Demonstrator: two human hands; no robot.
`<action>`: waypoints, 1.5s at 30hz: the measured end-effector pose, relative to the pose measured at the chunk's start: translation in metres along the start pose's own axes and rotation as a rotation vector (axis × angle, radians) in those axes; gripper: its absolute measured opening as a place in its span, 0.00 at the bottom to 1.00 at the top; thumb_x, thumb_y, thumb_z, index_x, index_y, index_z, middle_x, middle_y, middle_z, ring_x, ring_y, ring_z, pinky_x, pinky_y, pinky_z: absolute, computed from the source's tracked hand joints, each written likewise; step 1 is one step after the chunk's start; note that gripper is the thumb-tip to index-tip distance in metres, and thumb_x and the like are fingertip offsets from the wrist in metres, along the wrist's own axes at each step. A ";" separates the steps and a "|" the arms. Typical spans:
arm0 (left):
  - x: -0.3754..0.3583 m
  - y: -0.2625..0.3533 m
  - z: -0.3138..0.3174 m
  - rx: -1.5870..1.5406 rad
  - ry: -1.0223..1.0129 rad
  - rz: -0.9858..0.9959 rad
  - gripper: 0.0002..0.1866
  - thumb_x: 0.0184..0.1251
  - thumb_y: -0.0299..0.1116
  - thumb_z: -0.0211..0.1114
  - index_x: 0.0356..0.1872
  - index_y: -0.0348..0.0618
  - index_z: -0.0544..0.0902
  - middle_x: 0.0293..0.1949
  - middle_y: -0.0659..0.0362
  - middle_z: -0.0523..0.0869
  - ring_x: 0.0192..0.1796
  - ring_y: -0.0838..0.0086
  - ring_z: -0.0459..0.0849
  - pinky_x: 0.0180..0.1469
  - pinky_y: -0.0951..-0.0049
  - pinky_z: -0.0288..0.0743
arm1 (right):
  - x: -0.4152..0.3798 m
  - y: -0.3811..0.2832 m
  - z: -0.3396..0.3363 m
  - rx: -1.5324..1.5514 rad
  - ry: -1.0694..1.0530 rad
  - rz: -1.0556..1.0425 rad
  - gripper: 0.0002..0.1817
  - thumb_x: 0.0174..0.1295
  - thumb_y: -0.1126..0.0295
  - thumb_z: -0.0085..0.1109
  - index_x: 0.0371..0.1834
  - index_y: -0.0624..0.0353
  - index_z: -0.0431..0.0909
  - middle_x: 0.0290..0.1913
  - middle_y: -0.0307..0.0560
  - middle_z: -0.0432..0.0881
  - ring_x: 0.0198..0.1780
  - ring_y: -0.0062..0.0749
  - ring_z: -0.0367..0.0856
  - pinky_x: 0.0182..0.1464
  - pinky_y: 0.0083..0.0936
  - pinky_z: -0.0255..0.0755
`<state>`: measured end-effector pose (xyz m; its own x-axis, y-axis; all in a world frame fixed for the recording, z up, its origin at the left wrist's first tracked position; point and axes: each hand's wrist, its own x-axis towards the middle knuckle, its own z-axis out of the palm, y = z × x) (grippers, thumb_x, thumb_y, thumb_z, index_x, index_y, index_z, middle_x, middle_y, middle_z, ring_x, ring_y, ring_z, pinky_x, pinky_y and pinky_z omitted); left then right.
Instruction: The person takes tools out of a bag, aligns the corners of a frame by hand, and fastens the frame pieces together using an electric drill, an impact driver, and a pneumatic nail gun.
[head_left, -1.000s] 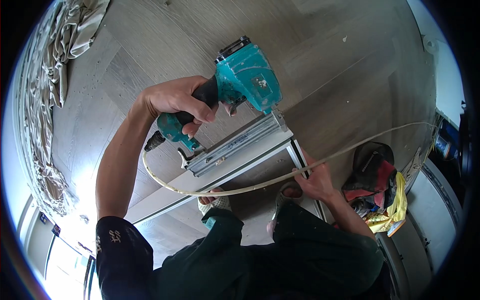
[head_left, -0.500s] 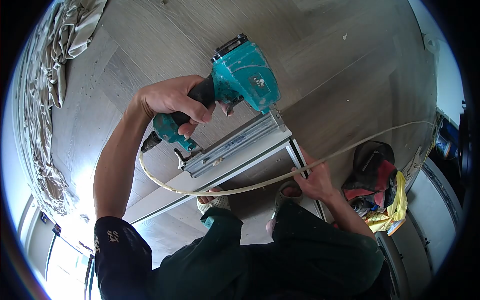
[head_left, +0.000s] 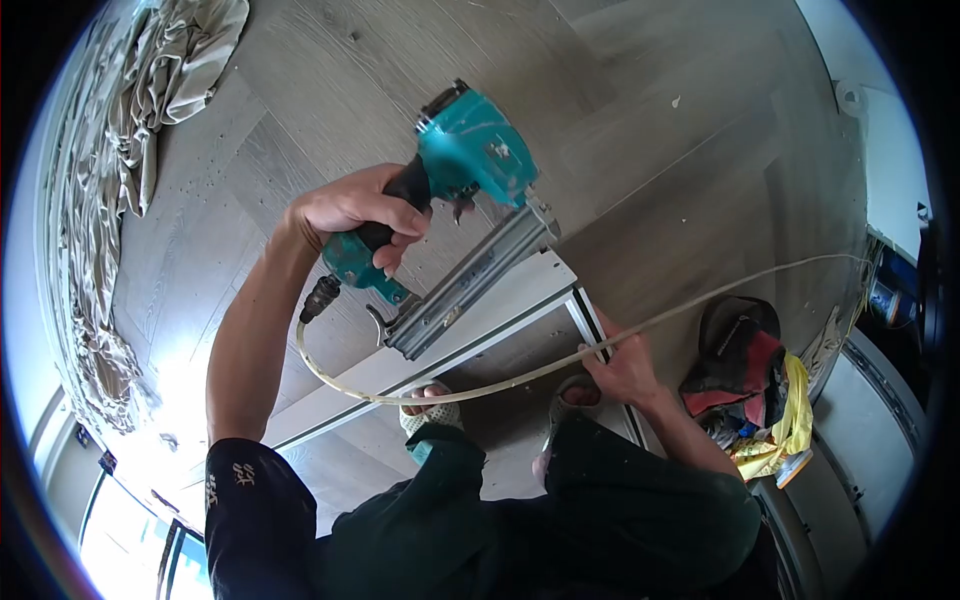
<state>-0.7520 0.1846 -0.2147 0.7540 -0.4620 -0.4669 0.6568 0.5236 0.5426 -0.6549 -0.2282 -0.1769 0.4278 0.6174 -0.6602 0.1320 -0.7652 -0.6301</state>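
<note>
My left hand [head_left: 362, 207] is wrapped round the black grip of a teal nail gun [head_left: 478, 145], its long metal magazine slanting down to the left. The magazine overlaps the white board of a frame [head_left: 535, 275] in this view, and the gun's nose is just beyond the corner. A pale air hose [head_left: 520, 380] runs from the gun's handle end across the frame to the right. My right hand [head_left: 625, 368] closes round the frame's right side piece, close below the corner, with the hose passing over its fingers.
Both feet in light slippers [head_left: 430, 408] are within the frame's outline. A black and red bag [head_left: 742, 360] with a yellow plastic bag [head_left: 795, 410] lies to the right. Crumpled beige cloth [head_left: 130, 150] runs along the left. Small debris dots the wood floor [head_left: 640, 120].
The nail gun has come away from the frame's corner, shifting slightly left. A finger seen at its trigger earlier no longer shows there. My right hand keeps its hold on the frame.
</note>
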 end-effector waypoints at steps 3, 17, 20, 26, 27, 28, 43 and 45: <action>-0.003 0.015 0.020 -0.121 0.082 0.087 0.11 0.68 0.32 0.66 0.38 0.33 0.78 0.24 0.62 0.79 0.20 0.78 0.79 0.30 0.70 0.84 | -0.001 -0.016 -0.008 0.019 -0.047 0.043 0.35 0.61 0.67 0.66 0.73 0.64 0.70 0.60 0.64 0.82 0.62 0.52 0.82 0.65 0.38 0.75; 0.243 0.078 0.079 -0.473 0.056 0.459 0.06 0.71 0.30 0.61 0.33 0.43 0.76 0.27 0.60 0.80 0.35 0.68 0.82 0.45 0.66 0.81 | -0.086 -0.002 -0.021 -0.181 0.095 0.012 0.44 0.67 0.51 0.62 0.79 0.65 0.57 0.78 0.66 0.57 0.79 0.58 0.56 0.79 0.42 0.54; 0.318 0.076 0.094 -0.486 -0.027 0.410 0.07 0.71 0.31 0.61 0.33 0.44 0.74 0.29 0.61 0.80 0.37 0.69 0.81 0.45 0.68 0.80 | -0.120 0.028 -0.012 -0.256 0.284 -0.052 0.38 0.67 0.55 0.61 0.75 0.64 0.62 0.77 0.64 0.60 0.75 0.61 0.63 0.76 0.44 0.60; 0.430 0.069 0.079 -0.381 -0.087 0.249 0.07 0.74 0.34 0.59 0.35 0.42 0.76 0.33 0.59 0.82 0.43 0.67 0.83 0.50 0.64 0.81 | -0.195 0.035 -0.034 -0.011 0.356 0.041 0.29 0.67 0.60 0.60 0.69 0.62 0.70 0.60 0.59 0.80 0.61 0.54 0.79 0.63 0.45 0.72; 0.442 0.068 0.071 -0.308 -0.043 0.291 0.07 0.74 0.34 0.58 0.37 0.42 0.77 0.34 0.59 0.82 0.43 0.67 0.83 0.52 0.63 0.81 | -0.208 0.036 -0.037 0.097 0.381 0.028 0.25 0.68 0.62 0.60 0.65 0.61 0.74 0.53 0.57 0.84 0.55 0.52 0.82 0.58 0.44 0.74; 0.440 0.064 0.080 -0.179 0.077 0.321 0.08 0.75 0.35 0.58 0.40 0.42 0.77 0.35 0.59 0.82 0.45 0.67 0.84 0.53 0.62 0.81 | -0.221 0.035 -0.036 0.203 0.404 0.008 0.22 0.68 0.64 0.60 0.62 0.61 0.77 0.47 0.54 0.88 0.50 0.50 0.86 0.54 0.43 0.77; 0.212 0.062 0.113 0.590 0.317 0.135 0.28 0.78 0.43 0.61 0.72 0.39 0.70 0.68 0.53 0.75 0.66 0.63 0.78 0.69 0.66 0.71 | -0.228 0.087 -0.023 0.541 0.596 -0.173 0.11 0.68 0.71 0.57 0.47 0.63 0.86 0.32 0.50 0.88 0.33 0.31 0.87 0.40 0.29 0.79; 0.192 0.064 0.121 0.687 0.341 0.136 0.28 0.78 0.41 0.61 0.72 0.39 0.70 0.68 0.52 0.75 0.66 0.64 0.78 0.69 0.66 0.71 | -0.241 0.097 -0.024 0.574 0.617 -0.188 0.11 0.68 0.71 0.57 0.46 0.64 0.85 0.32 0.49 0.88 0.33 0.29 0.87 0.39 0.28 0.79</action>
<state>-0.5654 0.0426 -0.1847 0.8613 -0.1213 -0.4934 0.4908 -0.0526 0.8697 -0.7241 -0.4559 -0.0695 0.8756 0.3871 -0.2890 -0.1521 -0.3468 -0.9255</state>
